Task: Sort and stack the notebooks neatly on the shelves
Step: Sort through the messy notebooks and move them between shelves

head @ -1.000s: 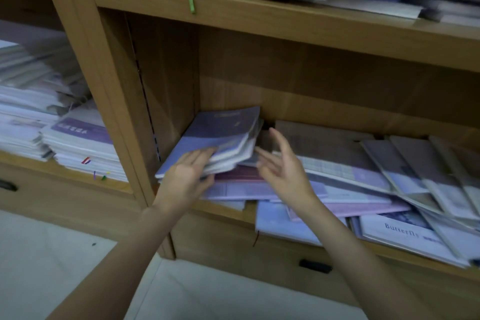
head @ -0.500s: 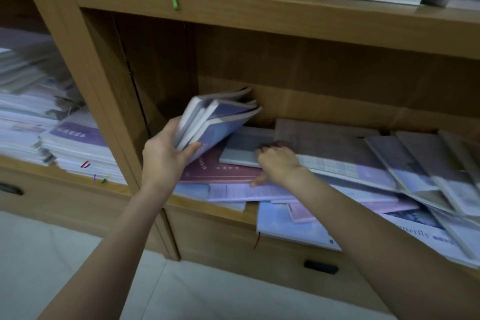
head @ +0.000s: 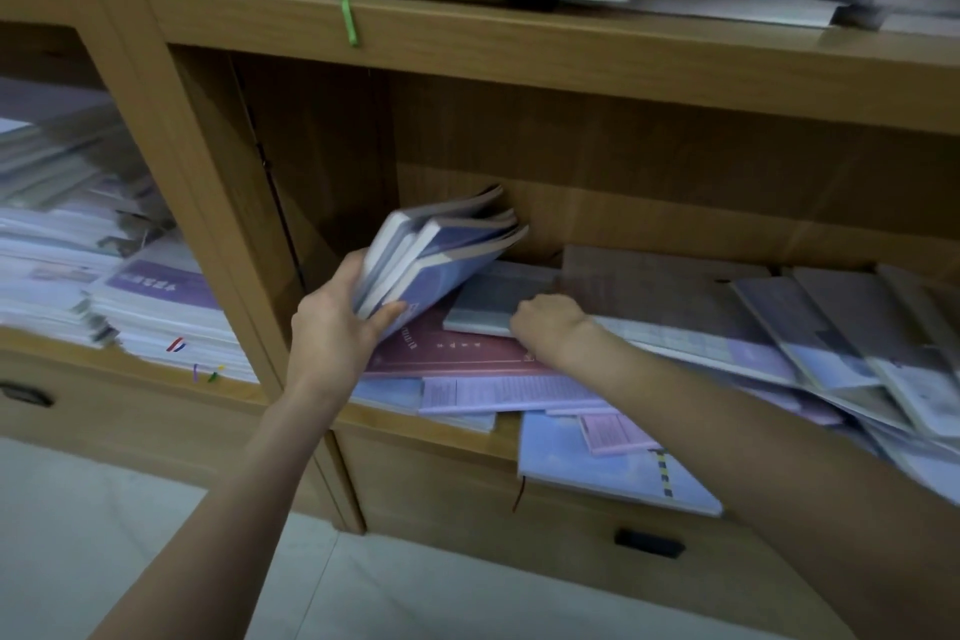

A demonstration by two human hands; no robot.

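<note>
Your left hand (head: 332, 327) grips a bundle (head: 436, 260) of several purple notebooks, thumb across the front cover and fingers behind, tilted up on edge near the left wall of the middle shelf (head: 452, 437). The bundle's far corners fan apart, so the books are not squared against each other. Your right hand (head: 545, 325) lies knuckles-up on the near edge of a grey notebook (head: 493, 301) just beside the bundle; its fingers curl down out of sight, so you cannot tell whether they pinch the cover or only press on it. The grey notebook rests on a maroon book (head: 457, 353), and below that more purple notebooks lie askew.

The risk starts in the left hand: the grip holds only the near end of the bundle, and the splayed inner books could slide out toward the back if you tip it further. Pulling the grey notebook may drag the maroon book and the loose sheets (head: 509, 392) beneath it forward. A blue notebook (head: 613, 473) already overhangs the shelf's front edge above the drawer (head: 649, 543); any shove from the pile would likely send it to the floor. To the right, overlapping notebooks (head: 831, 338) slope loosely and could shift too.
</note>
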